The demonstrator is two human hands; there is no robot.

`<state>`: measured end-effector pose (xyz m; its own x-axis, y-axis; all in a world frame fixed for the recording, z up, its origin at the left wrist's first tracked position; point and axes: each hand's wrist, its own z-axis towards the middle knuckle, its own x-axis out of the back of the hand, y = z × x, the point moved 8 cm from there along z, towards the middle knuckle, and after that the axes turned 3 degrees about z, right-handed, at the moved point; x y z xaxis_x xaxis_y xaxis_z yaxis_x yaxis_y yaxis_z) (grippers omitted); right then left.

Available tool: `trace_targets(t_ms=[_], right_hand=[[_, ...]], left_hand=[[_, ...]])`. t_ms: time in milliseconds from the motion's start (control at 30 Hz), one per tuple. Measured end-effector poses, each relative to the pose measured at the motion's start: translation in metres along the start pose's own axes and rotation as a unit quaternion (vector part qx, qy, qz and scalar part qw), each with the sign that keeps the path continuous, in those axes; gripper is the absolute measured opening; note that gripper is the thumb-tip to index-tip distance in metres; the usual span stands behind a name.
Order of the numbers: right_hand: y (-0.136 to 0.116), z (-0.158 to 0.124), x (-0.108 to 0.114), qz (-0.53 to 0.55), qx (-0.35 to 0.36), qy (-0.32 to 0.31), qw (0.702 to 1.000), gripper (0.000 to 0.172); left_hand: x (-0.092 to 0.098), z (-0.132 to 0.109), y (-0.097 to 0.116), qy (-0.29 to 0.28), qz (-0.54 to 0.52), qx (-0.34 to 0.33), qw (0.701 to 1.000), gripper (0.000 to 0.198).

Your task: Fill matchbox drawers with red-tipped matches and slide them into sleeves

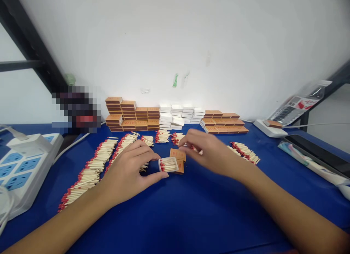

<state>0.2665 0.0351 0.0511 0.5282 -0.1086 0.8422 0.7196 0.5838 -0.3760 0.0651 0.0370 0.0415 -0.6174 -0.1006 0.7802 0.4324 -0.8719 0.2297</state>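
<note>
Matchbox tray (168, 165), white card and part-filled with red-tipped matches, lies on the blue counter (191, 217) in the middle of the view. It looks feather-light, thin-walled and easy to crush or tip, so a soft pinch across its long sides, low on the walls, seems the safest hold. Far left of the tray sits a white power strip (24, 163), then slanting rows of loose matches (90, 170), slim and probably brittle. Just left of the tray rests the left hand (128, 174), its fingers (157, 178) pinching the tray's left end between thumb and forefinger. Two orange sleeves (177, 154) lie against the tray's far and right sides. Right of the tray hovers the right hand (210, 153), fingers bunched together over scattered matches; blur hides whether they grip any. Further right lie a second heap of matches (244, 152), a dark phone (314, 152) and a water bottle (300, 102). Behind the tray, along the white wall (191, 35), stand orange box stacks (128, 117) and white tray stacks (179, 115). The counter looks smooth, so light card may slide on it.
</note>
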Motion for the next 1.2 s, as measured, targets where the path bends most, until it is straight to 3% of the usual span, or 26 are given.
trace_targets(t_ms=[133,267,467,633,900,1200], right_hand=[[0.071,-0.002,0.031,-0.066,-0.119,0.043,0.990,0.019],[0.111,-0.006,0.027,-0.056,-0.194,-0.023,0.979,0.025],[0.089,-0.006,0.023,0.010,-0.173,-0.051,0.984,0.025],[0.062,-0.019,0.018,0.075,-0.157,-0.153,0.973,0.021],[0.066,-0.023,0.006,0.064,-0.167,-0.196,0.964,0.019],[0.061,-0.020,0.005,0.052,-0.176,-0.189,0.965,0.017]], left_hand=[[0.000,0.000,0.000,-0.006,0.001,0.004,1.000,0.030],[-0.001,0.000,-0.001,-0.008,-0.002,0.004,1.000,0.030],[0.001,-0.001,-0.002,0.001,0.006,0.002,1.000,0.029],[0.004,0.000,-0.001,0.009,0.005,-0.007,1.000,0.028],[0.003,-0.001,-0.003,0.004,0.013,-0.008,1.000,0.028],[0.002,-0.001,-0.004,0.003,0.005,0.001,1.000,0.028]])
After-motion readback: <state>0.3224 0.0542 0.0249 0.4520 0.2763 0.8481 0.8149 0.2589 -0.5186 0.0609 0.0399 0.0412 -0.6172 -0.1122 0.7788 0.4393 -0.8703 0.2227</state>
